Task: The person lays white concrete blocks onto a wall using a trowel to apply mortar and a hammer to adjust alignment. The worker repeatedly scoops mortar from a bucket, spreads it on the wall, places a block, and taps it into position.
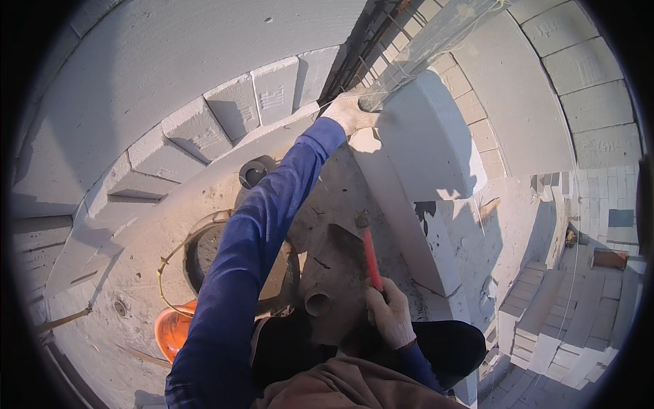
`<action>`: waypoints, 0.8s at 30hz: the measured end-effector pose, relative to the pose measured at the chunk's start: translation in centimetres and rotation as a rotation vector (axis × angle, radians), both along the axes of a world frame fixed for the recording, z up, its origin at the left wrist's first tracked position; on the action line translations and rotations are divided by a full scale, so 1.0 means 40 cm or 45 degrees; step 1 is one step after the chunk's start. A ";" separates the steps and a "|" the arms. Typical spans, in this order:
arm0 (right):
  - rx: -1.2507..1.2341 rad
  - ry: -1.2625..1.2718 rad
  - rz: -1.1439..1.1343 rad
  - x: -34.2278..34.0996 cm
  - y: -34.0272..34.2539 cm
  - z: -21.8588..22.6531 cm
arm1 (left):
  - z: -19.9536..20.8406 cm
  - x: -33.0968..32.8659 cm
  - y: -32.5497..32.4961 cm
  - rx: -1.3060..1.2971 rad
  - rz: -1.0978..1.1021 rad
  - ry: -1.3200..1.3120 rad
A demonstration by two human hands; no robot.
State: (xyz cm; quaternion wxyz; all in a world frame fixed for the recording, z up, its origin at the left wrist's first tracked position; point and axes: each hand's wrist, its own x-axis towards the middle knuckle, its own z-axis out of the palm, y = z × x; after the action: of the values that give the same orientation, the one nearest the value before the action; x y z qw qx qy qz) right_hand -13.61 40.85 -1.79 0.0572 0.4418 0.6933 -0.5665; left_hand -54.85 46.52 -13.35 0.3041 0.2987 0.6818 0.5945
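My left hand [351,114], in a pale work glove, reaches far forward and rests on the end of a white aerated block [426,129] beside the rebar. Its thumb is spread away from the other fingers, which are partly hidden. Close to my body, my gloved right hand [390,315] is closed round the red handle of a hammer [370,255]. The hammer's small greyish head points forward, away from me and apart from the blocks. Just right of it runs a low course of white blocks [409,225].
At the left stands a round tub of mortar [204,249], with an orange hard hat [174,330] nearby. A pipe end [317,303] shows near my knees. Rebar [371,51] rises ahead. Leaning blocks [197,129] line the left wall; block stacks [565,310] stand right.
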 end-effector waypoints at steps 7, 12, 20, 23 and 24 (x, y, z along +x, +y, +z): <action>-0.669 0.538 -0.885 0.009 -0.015 -0.044 | 0.031 -0.005 0.030 0.073 -0.053 0.160; -0.917 0.876 -1.182 -0.069 0.018 -0.080 | 0.053 0.002 0.021 -0.124 -0.083 0.240; -1.034 1.027 -1.364 -0.181 0.023 -0.089 | 0.061 0.051 0.021 -0.061 0.077 0.229; -1.045 1.028 -1.360 -0.178 0.023 -0.102 | 0.049 0.052 0.021 -0.116 0.110 0.267; -1.041 1.022 -1.395 -0.173 0.021 -0.109 | 0.050 0.052 0.024 -0.145 0.126 0.288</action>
State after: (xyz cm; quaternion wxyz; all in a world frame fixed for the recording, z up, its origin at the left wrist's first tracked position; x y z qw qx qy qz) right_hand -20.53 41.68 -6.13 -0.3263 0.4260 0.0818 -0.8398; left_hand -52.78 47.49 -11.36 0.2124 0.3121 0.7582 0.5316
